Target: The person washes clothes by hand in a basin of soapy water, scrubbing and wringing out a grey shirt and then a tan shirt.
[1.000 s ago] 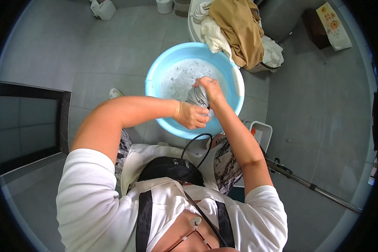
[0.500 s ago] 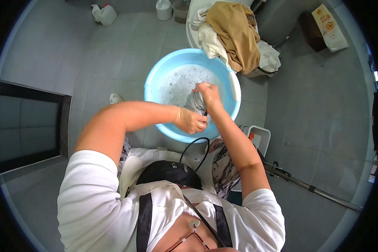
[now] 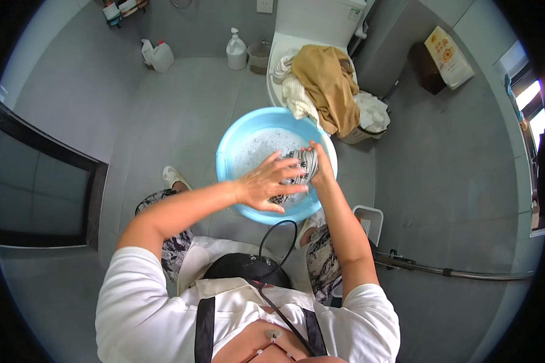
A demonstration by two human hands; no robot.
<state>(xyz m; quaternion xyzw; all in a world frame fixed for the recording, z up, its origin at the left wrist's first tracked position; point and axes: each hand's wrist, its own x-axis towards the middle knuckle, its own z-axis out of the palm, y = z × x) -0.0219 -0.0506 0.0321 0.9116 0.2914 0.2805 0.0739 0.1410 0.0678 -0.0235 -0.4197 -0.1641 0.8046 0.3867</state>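
Over the light-blue basin [image 3: 226,142], my right hand [image 3: 323,164] grips a bunched grey cloth with dark markings [image 3: 309,162]. The cloth is folded up tight, and its lower end is partly hidden behind my other hand. My left hand [image 3: 261,184] has its fingers spread in front of the cloth, slightly smeared by motion. Whether those fingers touch the cloth, I cannot tell. Below both hands lies soapy water [image 3: 254,148] with white suds.
A tan garment [image 3: 327,85] and a cream knit [image 3: 298,97] are heaped on the toilet [image 3: 312,24], hanging towards the basin. A lined bin [image 3: 372,115] stands beside it. A pump bottle [image 3: 236,49] and white jug [image 3: 158,57] stand at the back. A metal pole [image 3: 466,274] extends at right.
My left hand has let go of the cloth's lower end and spread its fingers. My right hand still holds the cloth. The view has tilted, showing more of the room's far end.
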